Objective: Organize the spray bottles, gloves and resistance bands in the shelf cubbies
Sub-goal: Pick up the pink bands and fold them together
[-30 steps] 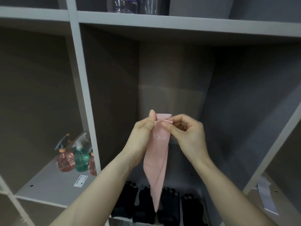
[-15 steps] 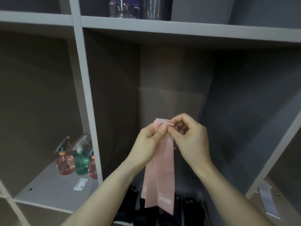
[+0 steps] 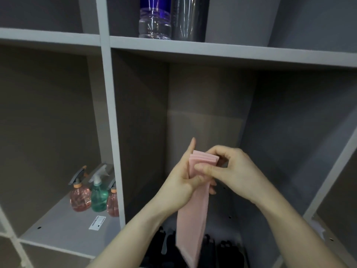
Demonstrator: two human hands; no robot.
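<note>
One flat pink rubber resistance band, folded at the top, pinched between left hand and right hand in front of the middle cubby. Three trigger spray bottles in the left cubby: two pink, one green. Black gloves below, count unclear.

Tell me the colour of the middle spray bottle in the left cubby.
The middle spray bottle is green with a white trigger head, seen in the head view.

a grey shelf is carrying three spray bottles and a label in its left cubby, black gloves in the middle cubby, and two clear bottles standing on top.
</note>
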